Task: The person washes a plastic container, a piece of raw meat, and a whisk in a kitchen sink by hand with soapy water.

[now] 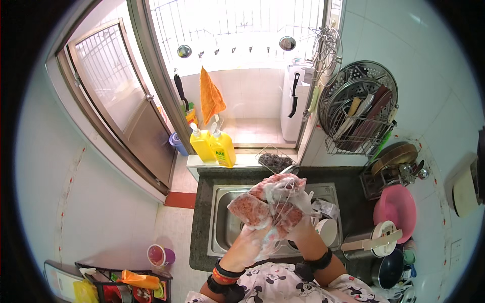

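A reddish cloth (248, 210), thick with white suds, is bunched between my two hands above the double-bowl steel sink (213, 223). My left hand (259, 235) grips it from below on the left, the fingers mostly hidden by foam. On the right my right hand (303, 217) closes around the same bundle, also lathered. Thin pale strands stand out across the foam; whether they are suds or part of an object I cannot tell. Under my right forearm, a white bowl (326, 231) and a clear plastic piece (325, 209) lie in the right bowl.
Two yellow pump bottles (222, 149) and a wire holder with a dark scourer (276, 162) stand on the sill behind the sink. To the right are a pink basin (396, 212), a lidded pot (384, 238) and a dark pan (388, 269). A wall rack (360, 128) holds knives.
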Demonstrator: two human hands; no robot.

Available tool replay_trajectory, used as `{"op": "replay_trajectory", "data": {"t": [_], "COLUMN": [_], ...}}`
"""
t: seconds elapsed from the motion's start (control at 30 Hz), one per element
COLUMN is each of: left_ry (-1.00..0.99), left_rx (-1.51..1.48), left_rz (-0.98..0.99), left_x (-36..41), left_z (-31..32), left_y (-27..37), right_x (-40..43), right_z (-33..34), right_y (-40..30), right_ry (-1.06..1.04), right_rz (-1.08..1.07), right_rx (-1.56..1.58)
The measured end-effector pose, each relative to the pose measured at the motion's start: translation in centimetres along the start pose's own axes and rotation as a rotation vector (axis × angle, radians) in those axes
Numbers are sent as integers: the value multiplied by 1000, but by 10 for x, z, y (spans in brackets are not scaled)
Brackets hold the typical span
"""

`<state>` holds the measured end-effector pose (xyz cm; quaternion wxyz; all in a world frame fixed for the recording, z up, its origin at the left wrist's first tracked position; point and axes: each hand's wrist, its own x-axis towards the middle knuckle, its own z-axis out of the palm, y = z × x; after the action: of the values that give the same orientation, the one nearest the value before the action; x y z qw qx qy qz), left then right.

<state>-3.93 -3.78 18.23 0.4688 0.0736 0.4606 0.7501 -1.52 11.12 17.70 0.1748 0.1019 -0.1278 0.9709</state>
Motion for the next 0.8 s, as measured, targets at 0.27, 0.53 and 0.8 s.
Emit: {"op": "replay_trajectory", "data": {"t": [0.27, 0.53, 0.8], "left_ry": [94, 158, 53], "left_rx": [258, 704, 926], "left_rz": [288, 619, 961], "left_x": [12, 17, 36], "left_z": [13, 15, 12], "left_y": [-4, 4, -2], "right_x": [2, -27, -14], "right_z": [-10, -26, -9], "right_y": [11, 28, 2], "right_ry": [-80, 148, 129], "right_rz": [-394, -549, -848], "right_rx": [-844, -1518, -1633]}}
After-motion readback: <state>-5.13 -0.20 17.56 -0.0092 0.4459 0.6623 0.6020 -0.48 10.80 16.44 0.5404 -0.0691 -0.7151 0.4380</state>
